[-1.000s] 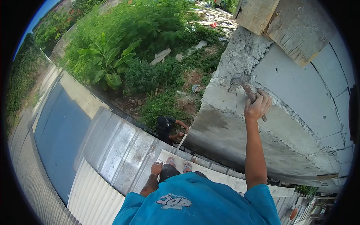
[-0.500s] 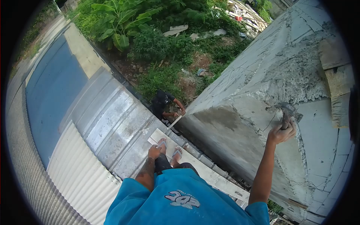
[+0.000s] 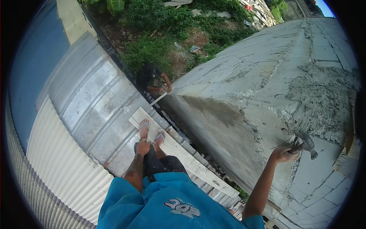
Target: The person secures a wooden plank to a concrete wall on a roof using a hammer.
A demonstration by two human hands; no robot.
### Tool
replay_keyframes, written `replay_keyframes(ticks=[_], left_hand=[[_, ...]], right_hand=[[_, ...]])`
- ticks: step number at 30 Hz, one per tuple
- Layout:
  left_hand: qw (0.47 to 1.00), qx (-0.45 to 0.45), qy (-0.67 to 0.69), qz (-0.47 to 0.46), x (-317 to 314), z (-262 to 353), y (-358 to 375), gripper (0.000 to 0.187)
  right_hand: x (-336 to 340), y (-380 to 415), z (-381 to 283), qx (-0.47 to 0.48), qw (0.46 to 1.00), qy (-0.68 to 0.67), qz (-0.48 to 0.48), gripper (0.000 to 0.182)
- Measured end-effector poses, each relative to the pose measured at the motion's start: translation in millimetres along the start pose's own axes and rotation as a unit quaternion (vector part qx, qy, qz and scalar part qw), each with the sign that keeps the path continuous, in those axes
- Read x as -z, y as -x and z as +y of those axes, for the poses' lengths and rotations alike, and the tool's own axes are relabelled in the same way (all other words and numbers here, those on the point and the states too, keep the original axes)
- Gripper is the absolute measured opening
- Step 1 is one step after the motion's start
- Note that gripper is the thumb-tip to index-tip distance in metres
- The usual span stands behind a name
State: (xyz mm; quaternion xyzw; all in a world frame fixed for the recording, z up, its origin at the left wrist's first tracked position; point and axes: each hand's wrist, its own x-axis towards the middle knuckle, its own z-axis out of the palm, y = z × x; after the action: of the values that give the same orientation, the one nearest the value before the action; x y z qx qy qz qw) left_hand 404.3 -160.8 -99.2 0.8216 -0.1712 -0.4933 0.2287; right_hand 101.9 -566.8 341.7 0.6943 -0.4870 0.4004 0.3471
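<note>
My right hand [image 3: 283, 154] grips a claw hammer [image 3: 306, 145] beside the rough grey block wall [image 3: 263, 126]. The hammer's dark metal head points to the right, near a patch of raw mortar. My left hand [image 3: 143, 147] is closed low in front of my thigh, close to my sandalled feet; whatever it may hold is hidden. Both feet stand on a pale plank [image 3: 190, 160] laid along the edge of a metal roof [image 3: 103, 91].
Below, in the gap by the wall's corner, another person [image 3: 148, 78] holds a light strip [image 3: 158, 99]. Corrugated sheets [image 3: 65, 152] lie to the left. A narrow drop [image 3: 190, 141] separates plank from wall. Wooden boards [image 3: 349, 152] stick to the wall at far right.
My view has shifted, bringing more of the wall into sight. The hammer in my right hand has turned, its head now standing out to the right. My left hand stays closed near my thigh.
</note>
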Motion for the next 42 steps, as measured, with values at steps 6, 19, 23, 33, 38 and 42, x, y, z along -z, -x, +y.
replay_keyframes(ticks=[6, 19, 23, 33, 38, 42], left_hand=[[0.962, -0.216, -0.168, -0.003, -27.6, -31.4, -18.0, 0.042], [1.000, 0.025, -0.014, -0.006, 5.5, 13.4, -10.3, 0.042], [0.999, 0.007, -0.032, -0.011, 2.3, 11.1, -21.0, 0.041], [0.998, -0.005, -0.050, -0.048, 11.7, 39.7, -16.1, 0.034], [0.997, -0.040, -0.055, -0.040, 14.9, 34.5, -17.1, 0.039], [0.999, -0.008, -0.029, -0.026, 9.6, 16.1, -25.4, 0.042]], right_hand=[[-1.1, 0.7, 5.4, -0.003, 1.000, 0.023, -0.009, 0.039], [-6.1, 0.4, -8.9, -0.058, 0.995, -0.073, 0.019, 0.046], [-5.3, -2.2, -11.0, -0.049, 0.997, -0.058, 0.021, 0.044], [-3.1, -2.3, -12.4, -0.019, 1.000, -0.004, 0.007, 0.038], [-4.1, -1.5, -11.2, -0.019, 1.000, -0.014, 0.015, 0.034], [-3.3, -4.4, -14.2, -0.010, 1.000, -0.011, 0.019, 0.029]])
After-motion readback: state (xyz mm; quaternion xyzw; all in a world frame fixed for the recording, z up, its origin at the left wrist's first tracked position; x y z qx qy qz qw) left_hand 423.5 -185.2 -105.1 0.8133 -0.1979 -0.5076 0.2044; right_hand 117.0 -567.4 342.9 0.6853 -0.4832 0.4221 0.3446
